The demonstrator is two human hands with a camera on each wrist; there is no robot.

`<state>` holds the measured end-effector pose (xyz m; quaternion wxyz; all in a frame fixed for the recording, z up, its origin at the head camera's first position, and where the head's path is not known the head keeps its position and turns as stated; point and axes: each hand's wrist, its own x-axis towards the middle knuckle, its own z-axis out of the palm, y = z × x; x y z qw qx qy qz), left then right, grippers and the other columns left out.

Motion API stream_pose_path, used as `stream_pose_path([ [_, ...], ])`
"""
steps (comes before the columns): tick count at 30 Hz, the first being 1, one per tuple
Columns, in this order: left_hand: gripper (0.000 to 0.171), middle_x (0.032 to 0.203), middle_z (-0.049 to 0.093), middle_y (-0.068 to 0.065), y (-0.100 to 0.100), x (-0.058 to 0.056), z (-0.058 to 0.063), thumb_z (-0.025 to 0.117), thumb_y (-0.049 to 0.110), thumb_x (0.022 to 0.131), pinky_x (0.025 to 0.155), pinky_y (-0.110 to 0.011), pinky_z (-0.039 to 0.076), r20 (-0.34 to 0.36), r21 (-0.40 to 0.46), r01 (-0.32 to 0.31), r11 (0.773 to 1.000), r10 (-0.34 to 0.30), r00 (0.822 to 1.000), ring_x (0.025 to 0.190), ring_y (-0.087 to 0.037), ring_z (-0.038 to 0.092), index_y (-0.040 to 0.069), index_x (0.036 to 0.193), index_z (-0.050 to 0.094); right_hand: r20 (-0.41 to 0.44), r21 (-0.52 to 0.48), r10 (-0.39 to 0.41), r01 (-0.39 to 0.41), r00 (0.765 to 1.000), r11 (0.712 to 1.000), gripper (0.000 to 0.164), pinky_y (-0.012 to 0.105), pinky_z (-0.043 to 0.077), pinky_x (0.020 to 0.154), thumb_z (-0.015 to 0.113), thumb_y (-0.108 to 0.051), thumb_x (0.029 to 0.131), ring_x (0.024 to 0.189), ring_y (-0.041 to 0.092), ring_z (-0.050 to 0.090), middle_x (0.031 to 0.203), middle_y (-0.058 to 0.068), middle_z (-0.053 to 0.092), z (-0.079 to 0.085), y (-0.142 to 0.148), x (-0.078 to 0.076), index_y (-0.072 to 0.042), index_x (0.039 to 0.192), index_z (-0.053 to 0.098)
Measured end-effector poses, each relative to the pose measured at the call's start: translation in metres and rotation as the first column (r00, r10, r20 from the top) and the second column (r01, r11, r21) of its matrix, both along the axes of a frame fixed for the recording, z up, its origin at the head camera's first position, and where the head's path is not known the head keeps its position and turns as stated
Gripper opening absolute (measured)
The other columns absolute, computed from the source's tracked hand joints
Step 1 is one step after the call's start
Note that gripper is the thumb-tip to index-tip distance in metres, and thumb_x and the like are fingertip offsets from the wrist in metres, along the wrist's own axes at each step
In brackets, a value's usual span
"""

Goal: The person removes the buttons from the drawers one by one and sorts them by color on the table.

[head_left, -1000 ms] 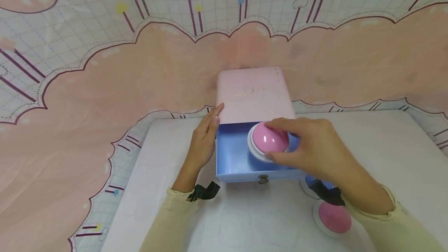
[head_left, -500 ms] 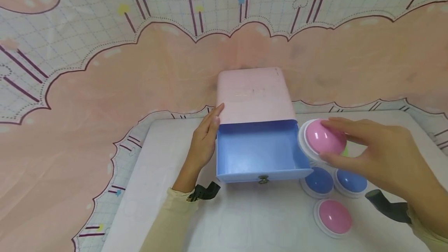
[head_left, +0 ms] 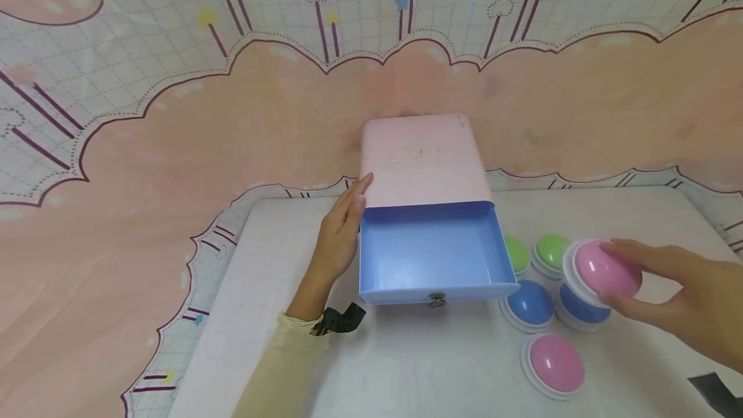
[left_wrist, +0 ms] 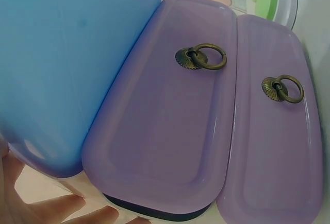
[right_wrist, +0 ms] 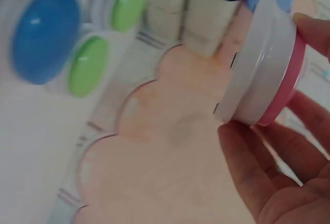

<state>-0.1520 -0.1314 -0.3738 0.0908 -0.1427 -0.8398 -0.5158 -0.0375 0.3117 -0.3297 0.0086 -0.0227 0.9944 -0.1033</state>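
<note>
My right hand [head_left: 685, 292] pinches a pink domed button [head_left: 606, 268] with a white base, thumb and fingers at its edge. It is held above the table, overlapping a blue button in the head view; the right wrist view shows its white base [right_wrist: 263, 69] side-on. My left hand [head_left: 339, 231] rests along the left side of a small drawer cabinet [head_left: 426, 160] with a pale pink top. The cabinet's blue top drawer [head_left: 429, 250] is pulled out and bare inside. Below it, the left wrist view shows two closed purple drawers [left_wrist: 160, 110] with brass ring pulls [left_wrist: 209, 56].
Right of the drawer on the white table [head_left: 441, 366] stand a blue button [head_left: 531, 302], another blue button [head_left: 583, 309], two green buttons [head_left: 553, 250] and a pink button [head_left: 556, 363]. A patterned cloth [head_left: 278, 115] hangs behind the cabinet.
My right hand has lifted the pink button out of the blue drawer and carried it right, then lower over the other buttons. The left hand has stayed on the cabinet's side.
</note>
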Motion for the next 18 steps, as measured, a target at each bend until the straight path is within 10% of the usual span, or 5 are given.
stream_pose_path([
  [5, 0.047, 0.164, 0.035, 0.014, 0.0, 0.0, 0.0, 0.033, 0.048, 0.111, 0.125, -0.05, 0.027, 0.003, -0.002, -0.001, 1.0, 0.001, 1.0, 0.155, -0.014, 0.028, 0.038, 0.156, 0.041, -0.071, -0.056, 0.008, -0.012, 0.997, 0.998, 0.096, 0.016, 0.047, 0.051, 0.092, -0.054, 0.066, 0.09, 0.04, 0.065, 0.118, 0.028, 0.067, -0.033, 0.024, 0.01, -0.009, 0.144, 0.057],
  [12, 0.047, 0.164, 0.035, 0.014, 0.001, 0.0, 0.0, 0.033, 0.045, 0.111, 0.126, -0.048, 0.026, -0.006, 0.006, 0.008, 1.0, -0.008, 1.0, 0.155, -0.013, 0.028, 0.036, 0.156, 0.042, 0.158, -0.021, -0.009, 0.013, 0.987, 1.0, 0.109, 0.064, 0.057, 0.076, 0.08, -0.076, 0.065, 0.109, 0.054, 0.06, 0.133, 0.03, 0.061, -0.064, 0.057, 0.016, -0.015, 0.151, 0.051],
  [18, 0.047, 0.164, 0.035, 0.014, 0.0, 0.0, 0.0, 0.033, 0.046, 0.111, 0.126, -0.048, 0.026, -0.005, 0.0, -0.001, 1.0, 0.001, 1.0, 0.155, -0.014, 0.028, 0.036, 0.156, 0.041, 0.297, 0.003, 0.002, -0.003, 0.955, 1.0, 0.108, 0.072, 0.051, 0.08, 0.074, -0.08, 0.067, 0.118, 0.059, 0.053, 0.14, 0.028, 0.057, -0.085, 0.066, 0.027, -0.02, 0.153, 0.048],
])
